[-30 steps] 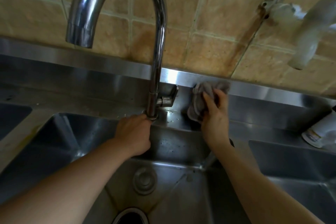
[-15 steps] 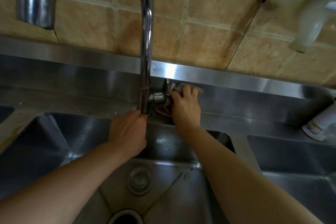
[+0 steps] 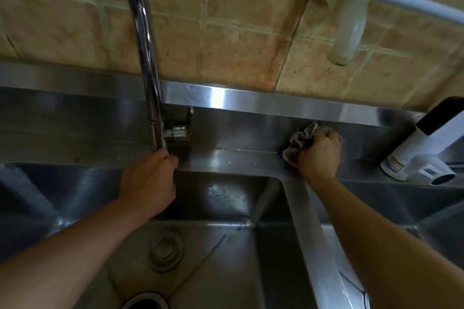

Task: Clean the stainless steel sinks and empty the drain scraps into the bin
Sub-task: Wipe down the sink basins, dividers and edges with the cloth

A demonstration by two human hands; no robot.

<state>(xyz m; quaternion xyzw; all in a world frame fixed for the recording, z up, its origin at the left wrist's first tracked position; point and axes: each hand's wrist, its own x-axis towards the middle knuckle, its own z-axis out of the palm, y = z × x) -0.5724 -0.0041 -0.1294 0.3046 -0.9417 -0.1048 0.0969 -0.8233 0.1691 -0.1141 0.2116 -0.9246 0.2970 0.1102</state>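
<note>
Single head-worn wide-angle view, looking forward and steeply down from just above a stainless steel sink (image 3: 226, 258). Sitting close: forearms entering from the bottom edge, left hand (image 3: 148, 183) and right hand (image 3: 319, 155) reaching away toward the sink's back ledge. Facing a tiled wall (image 3: 226, 32) filling the upper third. Tall faucet (image 3: 148, 57) rising out past the top edge, showing how near the lens is hanging. Straight edges bowing outward near the corners. No second view sharing the scene.

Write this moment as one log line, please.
left hand: grips faucet base | right hand: wipes back ledge with rag
</note>
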